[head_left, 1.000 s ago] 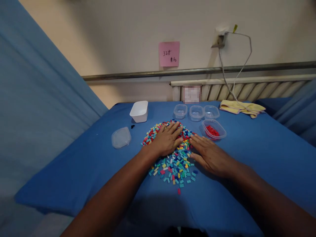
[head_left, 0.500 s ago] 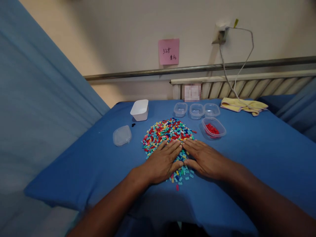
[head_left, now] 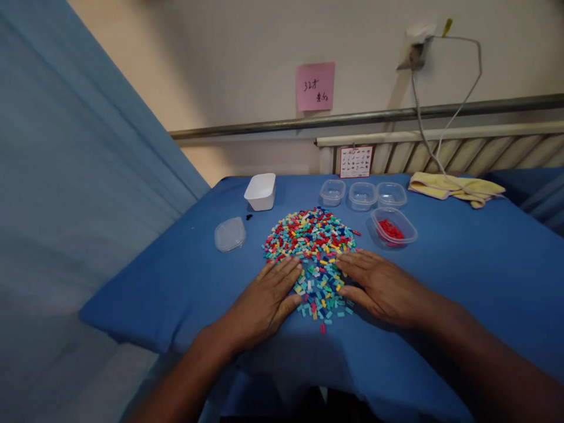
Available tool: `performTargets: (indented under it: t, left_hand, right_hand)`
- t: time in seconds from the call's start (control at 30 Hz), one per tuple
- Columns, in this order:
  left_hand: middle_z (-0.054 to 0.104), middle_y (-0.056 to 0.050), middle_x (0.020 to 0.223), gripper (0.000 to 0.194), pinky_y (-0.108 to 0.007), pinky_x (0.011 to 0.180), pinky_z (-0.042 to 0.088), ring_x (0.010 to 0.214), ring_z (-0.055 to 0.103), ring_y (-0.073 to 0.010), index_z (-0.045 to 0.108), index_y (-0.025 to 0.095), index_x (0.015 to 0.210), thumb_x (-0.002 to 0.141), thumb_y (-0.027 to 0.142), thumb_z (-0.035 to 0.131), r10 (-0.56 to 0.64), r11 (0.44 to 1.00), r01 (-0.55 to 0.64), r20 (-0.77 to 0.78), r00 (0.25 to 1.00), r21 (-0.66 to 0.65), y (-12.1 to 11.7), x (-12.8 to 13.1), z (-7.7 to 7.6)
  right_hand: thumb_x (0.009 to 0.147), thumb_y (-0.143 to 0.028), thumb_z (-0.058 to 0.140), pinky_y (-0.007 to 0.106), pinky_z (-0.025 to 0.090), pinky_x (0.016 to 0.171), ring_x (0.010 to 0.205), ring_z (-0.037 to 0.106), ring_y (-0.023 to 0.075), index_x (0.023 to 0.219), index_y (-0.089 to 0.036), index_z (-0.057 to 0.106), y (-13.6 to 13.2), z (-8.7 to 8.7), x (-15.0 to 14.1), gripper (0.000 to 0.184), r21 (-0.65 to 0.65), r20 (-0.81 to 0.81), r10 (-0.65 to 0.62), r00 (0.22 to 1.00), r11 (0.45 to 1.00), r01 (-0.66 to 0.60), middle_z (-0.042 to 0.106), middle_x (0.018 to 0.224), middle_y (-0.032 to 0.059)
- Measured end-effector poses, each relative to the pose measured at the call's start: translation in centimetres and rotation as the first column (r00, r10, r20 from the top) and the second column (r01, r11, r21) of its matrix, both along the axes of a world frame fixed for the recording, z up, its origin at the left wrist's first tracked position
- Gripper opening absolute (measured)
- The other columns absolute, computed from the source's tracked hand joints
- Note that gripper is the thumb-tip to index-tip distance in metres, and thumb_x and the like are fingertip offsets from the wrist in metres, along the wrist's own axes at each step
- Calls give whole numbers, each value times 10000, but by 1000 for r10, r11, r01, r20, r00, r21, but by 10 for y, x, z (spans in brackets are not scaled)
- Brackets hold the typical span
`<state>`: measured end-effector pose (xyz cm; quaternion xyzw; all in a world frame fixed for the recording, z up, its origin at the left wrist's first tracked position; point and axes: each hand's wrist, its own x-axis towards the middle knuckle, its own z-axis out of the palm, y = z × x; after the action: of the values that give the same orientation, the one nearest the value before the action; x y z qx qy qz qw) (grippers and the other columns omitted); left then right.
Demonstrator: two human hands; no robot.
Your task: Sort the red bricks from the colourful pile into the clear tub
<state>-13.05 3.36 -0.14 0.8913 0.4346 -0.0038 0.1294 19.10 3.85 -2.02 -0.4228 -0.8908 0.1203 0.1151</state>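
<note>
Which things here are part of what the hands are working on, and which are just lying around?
In use: left hand, right hand, pile of coloured pieces, tub of red pieces, three clear tubs.
Lying about: white tub, lid, yellow cloth, pink note.

1. Blue cloth-covered table (head_left: 462,258), bearing a heap of small multicoloured plastic bricks (head_left: 311,244).
2. White square tub (head_left: 261,191), clear round lid (head_left: 230,234) at left.
3. Three empty clear tubs (head_left: 362,195), clear tub of red bricks (head_left: 393,227), folded yellow cloth (head_left: 453,187) at right.

A plain indoor room — radiator (head_left: 440,154), wall rail (head_left: 352,117), pink note (head_left: 315,86), blue-covered table (head_left: 462,258).
</note>
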Motion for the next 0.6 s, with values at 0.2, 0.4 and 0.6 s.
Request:
performTargets:
  t: [0.2,0.4,0.6]
  left_hand:
    - [179,-100,1817,740,-531,1387,197,1697,176,-287,304,180,1739,1146,622,307,104,995,-104,-4,995,11,-2,-7,-4]
    - [302,-73,1786,624,-599,1387,143,1681,246,-269,341,265,1726,1165,538,341,121,989,-124,42,992,85,-18,-17,0]
    - [432,-101,1726,561,-580,1340,332,1618,401,-280,476,224,1657,1157,470,406,42,996,-48,83,996,69,-36,-26,-11]
  right_hand:
    - [1095,-701,426,563,311,1347,1645,336,360,1708,-117,402,-4,-7,-1,847,-41,3,-61,998,997,61,331,1771,166]
    - [1080,-708,472,569,321,1343,1645,335,358,1729,-191,367,-18,-14,1,837,-35,-40,-1,999,999,-1,309,1784,125]
    - [1058,-684,550,555,389,1307,1619,391,369,1746,-210,335,-27,-20,-7,862,-16,-99,76,992,997,-78,331,1780,140]
